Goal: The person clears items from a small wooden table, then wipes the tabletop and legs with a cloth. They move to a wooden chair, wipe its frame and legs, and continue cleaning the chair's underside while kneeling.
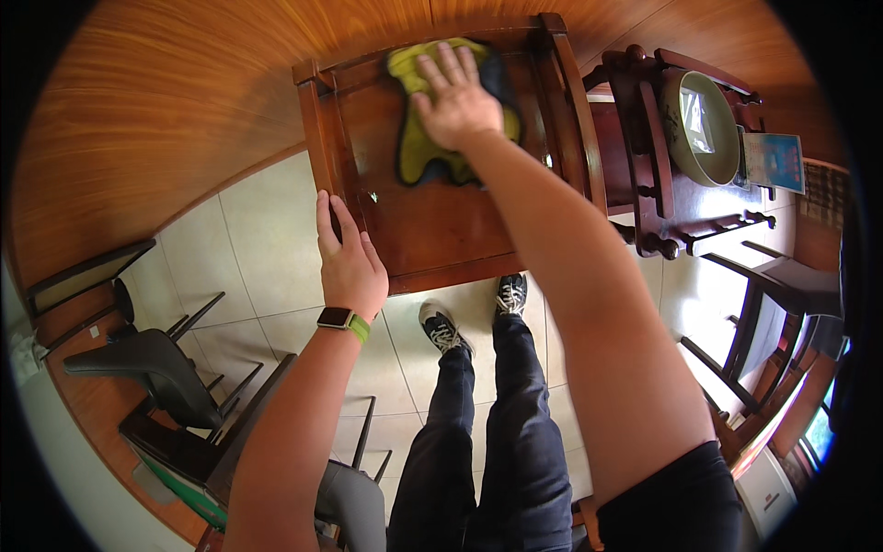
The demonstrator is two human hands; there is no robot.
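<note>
Under my right hand (459,103) lies a yellow cloth with a dark border (421,131), pressed against a reddish-brown wooden panel (441,224). The palm is flat, the fingers spread, and the hand and cloth are slightly blurred. Part of the cloth's dark bluish side shows at its right and lower edges. The panel belongs to a piece of wooden furniture with raised side rails and corner posts. My left hand (353,269) rests at its left wooden rail (321,152), fingers along the outer edge, with nothing else seen in it.
Right of the panel stands a dark wooden rack (648,159) carrying a green bowl (721,148) and a printed card (772,162). A wood-panelled wall (207,83) rises behind. Chairs with dark seats (165,376) crowd the lower left, and more chairs (759,324) stand at right.
</note>
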